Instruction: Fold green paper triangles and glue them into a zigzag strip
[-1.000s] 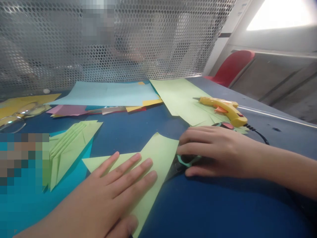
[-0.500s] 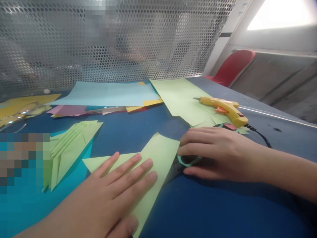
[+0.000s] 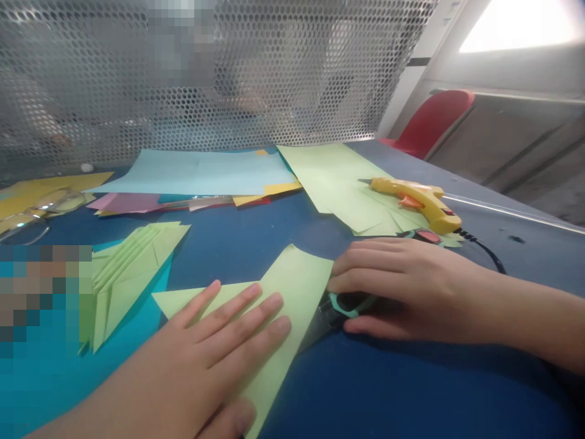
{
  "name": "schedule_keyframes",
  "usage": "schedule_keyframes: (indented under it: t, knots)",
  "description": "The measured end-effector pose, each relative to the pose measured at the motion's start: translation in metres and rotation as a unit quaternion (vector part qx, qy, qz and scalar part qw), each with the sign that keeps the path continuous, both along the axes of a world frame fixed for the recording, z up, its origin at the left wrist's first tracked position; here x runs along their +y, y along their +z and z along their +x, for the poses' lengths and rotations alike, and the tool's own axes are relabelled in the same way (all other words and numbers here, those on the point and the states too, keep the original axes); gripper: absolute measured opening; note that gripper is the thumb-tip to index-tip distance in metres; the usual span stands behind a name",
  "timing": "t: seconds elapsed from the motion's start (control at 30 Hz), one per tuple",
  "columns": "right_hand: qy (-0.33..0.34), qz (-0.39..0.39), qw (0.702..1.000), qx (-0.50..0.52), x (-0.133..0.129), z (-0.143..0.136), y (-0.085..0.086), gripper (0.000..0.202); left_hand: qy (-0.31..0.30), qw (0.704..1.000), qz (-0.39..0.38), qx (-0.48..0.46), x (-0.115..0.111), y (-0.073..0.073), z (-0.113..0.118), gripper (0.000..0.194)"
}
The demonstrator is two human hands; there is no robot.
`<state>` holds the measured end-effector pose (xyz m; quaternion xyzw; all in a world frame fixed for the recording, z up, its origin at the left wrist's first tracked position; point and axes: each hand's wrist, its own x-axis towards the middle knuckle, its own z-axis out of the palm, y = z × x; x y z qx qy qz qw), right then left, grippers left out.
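Green sheet [image 3: 299,274] lies unpleated beneath spread left hand [image 3: 196,360]; right hand [image 3: 420,289] grips scissors [image 3: 337,306]. Paper left of left hand [image 3: 132,274]: pleated.

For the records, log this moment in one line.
left hand: flat on green paper | right hand: around teal-and-black tool | yellow glue gun: on green sheets

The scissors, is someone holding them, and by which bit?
Yes, the right hand holds the scissors by the handle. The left hand lies flat on the green paper, gripping nothing.
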<state>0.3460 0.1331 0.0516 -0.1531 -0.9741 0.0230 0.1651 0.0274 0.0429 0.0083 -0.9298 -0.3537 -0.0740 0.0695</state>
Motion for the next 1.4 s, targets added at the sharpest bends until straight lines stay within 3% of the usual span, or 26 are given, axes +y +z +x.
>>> schedule_keyframes:
  t: [1.4]
  knots:
    - [-0.037, -0.029, 0.999, -0.01, -0.022, -0.013, 0.0, 0.025, 0.007, 1.0, 0.005, 0.009, -0.002, 0.003, -0.002, 0.055]
